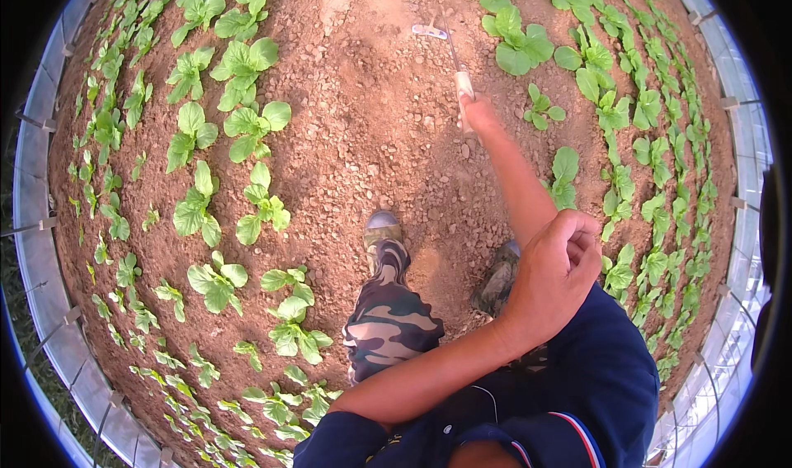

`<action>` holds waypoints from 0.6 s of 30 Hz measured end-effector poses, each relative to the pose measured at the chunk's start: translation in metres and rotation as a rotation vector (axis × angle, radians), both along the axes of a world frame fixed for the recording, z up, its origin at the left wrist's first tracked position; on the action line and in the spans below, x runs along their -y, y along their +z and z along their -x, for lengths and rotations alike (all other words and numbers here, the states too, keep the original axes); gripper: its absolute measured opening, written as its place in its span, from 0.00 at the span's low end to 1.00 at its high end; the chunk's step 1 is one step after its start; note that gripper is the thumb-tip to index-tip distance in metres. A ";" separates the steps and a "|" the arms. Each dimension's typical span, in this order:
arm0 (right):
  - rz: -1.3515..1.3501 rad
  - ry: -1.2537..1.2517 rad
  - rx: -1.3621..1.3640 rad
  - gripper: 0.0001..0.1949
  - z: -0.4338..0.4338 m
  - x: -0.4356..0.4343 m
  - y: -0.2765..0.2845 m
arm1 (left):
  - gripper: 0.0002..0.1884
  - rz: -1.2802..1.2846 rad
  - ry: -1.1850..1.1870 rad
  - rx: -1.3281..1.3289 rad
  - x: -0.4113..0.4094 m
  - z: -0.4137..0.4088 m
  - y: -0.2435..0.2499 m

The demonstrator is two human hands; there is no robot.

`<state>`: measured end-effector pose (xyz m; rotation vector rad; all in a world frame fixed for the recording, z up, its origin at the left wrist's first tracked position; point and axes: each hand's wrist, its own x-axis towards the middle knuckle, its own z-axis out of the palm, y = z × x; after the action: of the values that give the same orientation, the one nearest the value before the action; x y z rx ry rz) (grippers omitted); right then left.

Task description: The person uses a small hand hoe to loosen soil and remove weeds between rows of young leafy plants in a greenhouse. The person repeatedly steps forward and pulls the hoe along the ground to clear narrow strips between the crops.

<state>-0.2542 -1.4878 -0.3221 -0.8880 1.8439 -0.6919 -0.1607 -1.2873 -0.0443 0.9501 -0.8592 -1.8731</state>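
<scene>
My right hand (pixel 477 114) grips the pale handle (pixel 463 84) of a small hand hoe, held out ahead of me over bare brown soil. A thin metal shank (pixel 453 48) runs forward from the handle. The hoe's bright blade (pixel 429 31) is at the soil surface or just above it; I cannot tell which. My left arm crosses in front of my body. At the right elbow, my left hand (pixel 550 276) is curled with its fingers folded in, and nothing shows in it. It overlaps the right arm in view, so contact is unclear.
Leafy green seedlings (pixel 247 130) grow in rows on the left, with more seedlings (pixel 523 47) on the right. Between them runs a strip of crumbly soil (pixel 365 127). My boots (pixel 382 226) stand on it. Pale low walls (pixel 34 177) with metal rods border both sides.
</scene>
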 end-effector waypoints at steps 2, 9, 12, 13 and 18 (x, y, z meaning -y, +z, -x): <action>0.020 -0.115 0.123 0.19 0.019 -0.052 -0.038 | 0.11 0.000 -0.006 -0.032 0.007 0.000 0.001; 0.150 -0.026 0.050 0.20 0.053 -0.117 -0.023 | 0.11 -0.037 0.017 -0.032 0.016 -0.004 0.000; 0.148 -0.059 -0.096 0.23 0.082 -0.057 -0.027 | 0.11 -0.012 -0.049 -0.037 0.014 0.006 0.004; 0.132 -0.069 -0.115 0.22 0.084 -0.045 -0.029 | 0.11 -0.008 -0.064 -0.037 0.011 0.006 0.006; -0.098 -0.133 -0.089 0.23 0.092 -0.139 -0.041 | 0.10 0.022 -0.034 -0.042 0.013 0.004 0.010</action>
<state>-0.3459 -1.3488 -0.3631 -0.7481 2.0129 -0.6459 -0.1647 -1.3005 -0.0341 0.8846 -0.8741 -1.9026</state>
